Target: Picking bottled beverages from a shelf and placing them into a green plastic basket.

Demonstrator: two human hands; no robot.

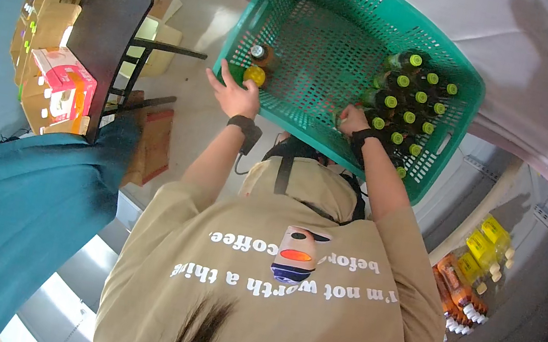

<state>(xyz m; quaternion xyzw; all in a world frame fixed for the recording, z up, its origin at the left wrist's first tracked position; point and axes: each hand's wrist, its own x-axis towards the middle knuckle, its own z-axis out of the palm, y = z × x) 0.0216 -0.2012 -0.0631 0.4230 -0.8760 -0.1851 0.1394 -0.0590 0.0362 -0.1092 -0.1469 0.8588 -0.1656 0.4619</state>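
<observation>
A green perforated plastic basket point(309, 122) lies before me. At its near left corner is my left hand point(236, 98), fingers spread over the rim and thumb close to a yellow-capped bottle point(254, 76). Beside that stands a brown bottle with a white cap point(257, 51). My right hand point(353, 120) reaches inside the near wall, its fingers curled around the top of a bottle point(338, 118) that is mostly hidden. Dark bottles with lime-green caps point(409, 117) stand upright in close rows along the basket's right side.
Left, a dark table point(111, 8) carries open cardboard boxes and a pink carton point(62, 87). On a grey shelf point(519, 299) at right lie yellow-labelled bottles point(481, 248) and orange bottles point(456, 283). Flattened cardboard point(151, 148) rests on the floor beside a teal cloth point(39, 208).
</observation>
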